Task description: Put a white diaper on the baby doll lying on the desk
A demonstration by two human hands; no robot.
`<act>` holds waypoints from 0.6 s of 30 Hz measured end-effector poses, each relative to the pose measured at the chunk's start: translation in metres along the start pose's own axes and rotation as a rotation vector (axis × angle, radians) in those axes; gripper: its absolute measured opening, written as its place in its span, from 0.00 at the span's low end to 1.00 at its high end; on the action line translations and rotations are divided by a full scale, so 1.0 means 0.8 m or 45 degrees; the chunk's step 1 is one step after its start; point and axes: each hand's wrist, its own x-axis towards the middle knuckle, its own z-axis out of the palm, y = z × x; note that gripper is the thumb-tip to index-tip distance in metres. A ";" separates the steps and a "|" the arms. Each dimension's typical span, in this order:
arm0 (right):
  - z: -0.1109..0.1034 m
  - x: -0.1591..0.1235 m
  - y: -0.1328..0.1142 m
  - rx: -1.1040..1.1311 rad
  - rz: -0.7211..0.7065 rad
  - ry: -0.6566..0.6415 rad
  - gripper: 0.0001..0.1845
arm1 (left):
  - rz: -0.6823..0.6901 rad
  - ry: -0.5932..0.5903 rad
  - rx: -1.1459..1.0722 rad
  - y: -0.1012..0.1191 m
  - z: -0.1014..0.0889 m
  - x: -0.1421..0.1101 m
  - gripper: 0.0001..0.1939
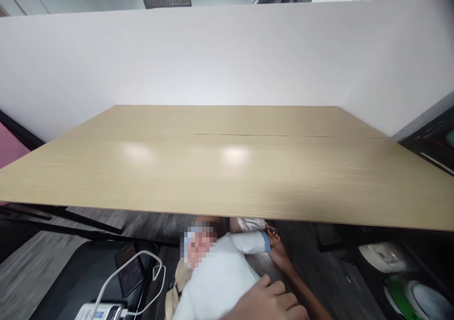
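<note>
Below the table edge, a person in a white top [227,272] with a blue cuff [266,242] lies across my lap, the head covered by a pixelated patch. My left hand [271,301] rests on the lower part of the white top, its fingers bent round the side and their tips hidden. From the lower right my right forearm reaches up, and my right hand [278,249] has its fingers closed at the blue cuff. What lies inside those fingers is partly hidden.
A wide light-wood table [227,178] spans the view before a white partition [227,50]. At lower left, a black chair seat [67,272] bears a dark phone [129,270] and a white device with a cable [101,312]. Round white and green items [402,294] sit at lower right.
</note>
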 end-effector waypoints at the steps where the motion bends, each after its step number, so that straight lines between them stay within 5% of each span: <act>1: 0.002 -0.006 0.010 0.033 0.048 0.079 0.31 | 0.002 0.022 0.010 -0.003 0.005 -0.002 0.14; 5: -0.003 -0.047 0.035 0.125 0.171 0.288 0.36 | 0.027 0.112 0.004 -0.008 0.019 -0.007 0.15; 9: -0.045 -0.078 0.001 0.034 0.058 0.377 0.48 | 0.047 0.171 0.040 -0.008 0.011 -0.008 0.11; 14: -0.099 -0.056 -0.108 -0.294 -0.357 -0.283 0.42 | 0.096 0.202 0.081 -0.006 -0.017 -0.009 0.06; 18: -0.085 -0.008 -0.181 -0.494 -0.370 -0.556 0.32 | 0.048 0.030 0.035 0.002 -0.040 -0.011 0.08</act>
